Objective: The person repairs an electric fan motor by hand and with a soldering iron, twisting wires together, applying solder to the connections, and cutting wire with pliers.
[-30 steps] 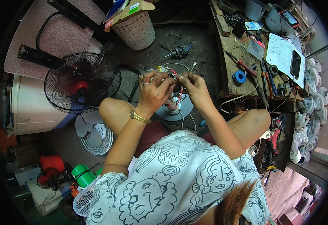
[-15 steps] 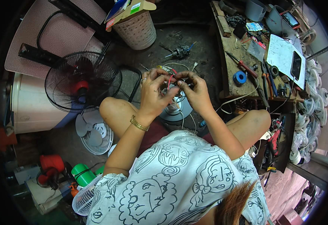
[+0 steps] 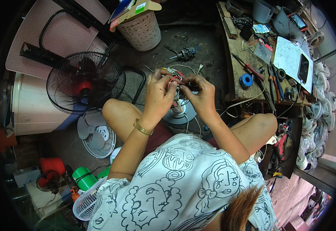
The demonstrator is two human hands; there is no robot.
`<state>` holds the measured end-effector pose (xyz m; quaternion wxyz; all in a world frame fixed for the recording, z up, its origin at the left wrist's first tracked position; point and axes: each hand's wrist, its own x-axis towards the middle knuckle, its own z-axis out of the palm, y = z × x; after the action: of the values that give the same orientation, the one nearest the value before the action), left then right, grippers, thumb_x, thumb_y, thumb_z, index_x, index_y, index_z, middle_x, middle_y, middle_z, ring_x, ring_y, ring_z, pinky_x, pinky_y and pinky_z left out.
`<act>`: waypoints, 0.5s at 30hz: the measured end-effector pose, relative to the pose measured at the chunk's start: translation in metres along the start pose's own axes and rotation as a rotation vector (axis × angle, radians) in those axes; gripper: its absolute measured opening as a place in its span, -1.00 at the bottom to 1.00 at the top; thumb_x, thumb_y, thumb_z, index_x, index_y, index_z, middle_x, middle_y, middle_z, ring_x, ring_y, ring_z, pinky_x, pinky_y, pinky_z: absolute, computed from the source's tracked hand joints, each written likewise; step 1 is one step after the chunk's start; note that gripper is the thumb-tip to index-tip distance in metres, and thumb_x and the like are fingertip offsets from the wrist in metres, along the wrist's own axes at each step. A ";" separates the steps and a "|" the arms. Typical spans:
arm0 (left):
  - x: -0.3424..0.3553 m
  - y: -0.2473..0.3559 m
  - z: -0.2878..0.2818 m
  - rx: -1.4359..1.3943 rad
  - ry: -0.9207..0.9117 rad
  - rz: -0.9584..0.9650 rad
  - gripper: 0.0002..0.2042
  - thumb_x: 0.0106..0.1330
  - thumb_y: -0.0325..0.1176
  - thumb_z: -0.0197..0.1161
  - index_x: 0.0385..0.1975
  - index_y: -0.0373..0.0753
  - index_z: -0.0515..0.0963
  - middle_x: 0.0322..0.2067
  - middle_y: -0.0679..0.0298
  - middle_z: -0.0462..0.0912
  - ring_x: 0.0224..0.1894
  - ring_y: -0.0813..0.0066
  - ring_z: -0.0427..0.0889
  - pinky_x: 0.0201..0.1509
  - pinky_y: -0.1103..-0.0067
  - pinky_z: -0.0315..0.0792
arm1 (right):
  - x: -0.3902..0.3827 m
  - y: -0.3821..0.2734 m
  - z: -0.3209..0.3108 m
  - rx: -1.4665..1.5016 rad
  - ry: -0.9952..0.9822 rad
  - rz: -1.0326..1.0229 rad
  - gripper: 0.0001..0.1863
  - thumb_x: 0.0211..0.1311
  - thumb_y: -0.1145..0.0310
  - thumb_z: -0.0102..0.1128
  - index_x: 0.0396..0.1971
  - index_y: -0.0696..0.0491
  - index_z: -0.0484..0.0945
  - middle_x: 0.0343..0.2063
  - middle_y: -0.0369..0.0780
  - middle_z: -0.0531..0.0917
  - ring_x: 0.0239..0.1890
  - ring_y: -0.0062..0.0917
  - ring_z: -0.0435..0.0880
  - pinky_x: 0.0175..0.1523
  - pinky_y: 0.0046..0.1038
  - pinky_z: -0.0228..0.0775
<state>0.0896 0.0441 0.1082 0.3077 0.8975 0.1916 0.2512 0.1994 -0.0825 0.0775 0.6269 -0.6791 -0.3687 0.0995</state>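
Observation:
My left hand and my right hand meet at the centre, above a fan base with a grey round foot that stands between my bent legs. My left fingers are closed on thin red wires, and my right fingertips pinch at the same cluster of wires, with the exact point of contact partly hidden by the fingers. Pale cords hang down over the foot. Just beyond my hands a loose motor lies on the dark floor.
A wooden bench at right holds a soldering iron, blue spool, pliers, notebook and phone. A caged black fan stands left, fan blades below it. A woven bin sits at the back, a pink board upper left.
Both hands have stayed at the wires while their fingers shifted. My left thumb moved inward and down, then up onto the red wire, which is now bent in a loop.

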 end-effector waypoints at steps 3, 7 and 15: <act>-0.001 0.006 0.000 0.074 0.000 -0.036 -0.79 0.36 -0.27 0.19 -0.29 -0.20 0.74 -0.03 0.15 0.57 0.09 0.05 0.41 0.16 0.23 0.30 | -0.001 0.002 0.001 0.014 -0.001 0.023 -0.79 0.03 0.57 0.45 -0.28 0.21 0.67 -0.30 -0.11 0.73 -0.25 -0.33 0.79 -0.15 -0.40 0.62; -0.001 0.013 -0.002 0.012 0.003 -0.057 -0.77 0.38 -0.24 0.17 -0.30 -0.17 0.75 0.00 0.17 0.55 0.13 0.05 0.37 0.18 0.21 0.28 | -0.002 0.006 0.002 -0.029 0.036 -0.057 -0.79 0.03 0.55 0.46 -0.28 0.20 0.69 -0.26 -0.07 0.73 -0.23 -0.27 0.78 -0.13 -0.37 0.62; 0.012 0.013 -0.011 0.018 0.023 0.065 -0.79 0.26 -0.45 0.31 -0.12 -0.15 0.69 -0.18 0.20 0.65 -0.13 0.20 0.59 0.08 0.33 0.34 | -0.003 0.011 0.003 -0.124 0.062 -0.152 -0.77 0.00 0.53 0.49 -0.29 0.19 0.70 -0.23 -0.05 0.72 -0.22 -0.24 0.77 -0.12 -0.35 0.62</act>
<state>0.0955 0.0453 0.1284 0.2889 0.9031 0.1680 0.2698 0.1997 -0.0817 0.0656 0.6004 -0.6894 -0.4053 0.0076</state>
